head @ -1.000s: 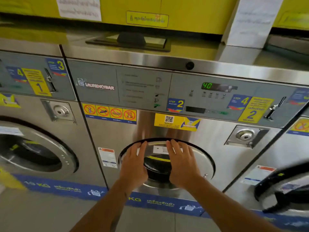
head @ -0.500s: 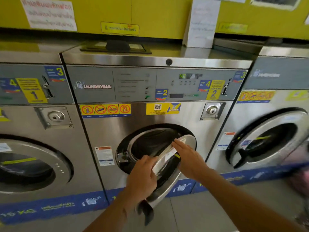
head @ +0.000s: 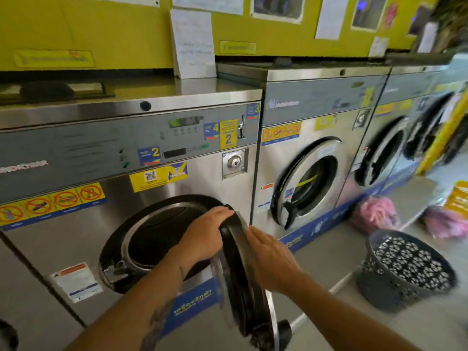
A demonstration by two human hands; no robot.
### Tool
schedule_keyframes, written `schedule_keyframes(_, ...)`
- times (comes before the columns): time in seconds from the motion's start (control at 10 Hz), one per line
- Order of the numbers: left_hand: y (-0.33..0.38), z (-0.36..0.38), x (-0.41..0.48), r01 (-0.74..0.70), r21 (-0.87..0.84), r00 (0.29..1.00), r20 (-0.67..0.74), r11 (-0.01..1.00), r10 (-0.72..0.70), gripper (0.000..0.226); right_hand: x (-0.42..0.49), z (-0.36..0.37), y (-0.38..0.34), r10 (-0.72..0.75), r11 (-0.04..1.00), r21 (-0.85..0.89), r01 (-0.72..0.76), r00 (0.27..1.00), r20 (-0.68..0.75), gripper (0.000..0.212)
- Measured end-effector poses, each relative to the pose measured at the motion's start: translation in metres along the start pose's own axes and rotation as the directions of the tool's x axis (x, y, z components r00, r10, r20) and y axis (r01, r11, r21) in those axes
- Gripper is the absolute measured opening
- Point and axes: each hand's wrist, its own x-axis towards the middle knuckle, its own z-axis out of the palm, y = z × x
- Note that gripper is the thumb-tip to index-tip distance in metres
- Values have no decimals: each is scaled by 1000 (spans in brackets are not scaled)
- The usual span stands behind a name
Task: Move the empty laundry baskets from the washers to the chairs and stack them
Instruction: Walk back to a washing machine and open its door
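Presently catalogued: one dark openwork laundry basket (head: pixel 405 268), stood upright on the floor at lower right, before the row of washers.

Its interior appears empty, though the frame is blurred there. Two pink bundles (head: pixel 374 215) are noted on the floor beyond it, apart from its rim. A washer door (head: pixel 243 272) of the near washer (head: pixel 177 153) is shown swung open, its dark drum exposed. The left hand (head: pixel 205 235) is curled over the door's top edge, fingers wrapped on the inner side. The right hand (head: pixel 271 262) is laid flat and open against the door's outer face, nothing being enclosed by it. A neighbouring washer (head: pixel 316 138) is seen with its door ajar. Paper notices are fixed to the yellow wall (head: pixel 114 29) behind.
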Motion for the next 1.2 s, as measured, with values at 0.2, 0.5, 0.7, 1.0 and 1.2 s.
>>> schedule_keyframes(0.2,31,47,55,-117,277,979,194,954,63,82,-7,0,53,30,978,-203,-42,998,-61,91)
schedule_keyframes(0.5,62,98,91,46,300,984,153,953,-96,101,19,1,124,129,968,-210,-141,989,-71,110)
schedule_keyframes(0.7,84,107,109,118,362,977,126,925,-174,100,37,-5,154,98,977,-187,-102,995,-30,118)
schedule_keyframes(1.0,80,61,47,351,418,915,38,838,-402,79,42,-55,125,-48,998,33,48,999,18,75)
schedule_keyframes(1.2,81,7,-53,559,346,815,-61,754,-576,73,26,-95,58,-191,964,200,176,980,60,43)
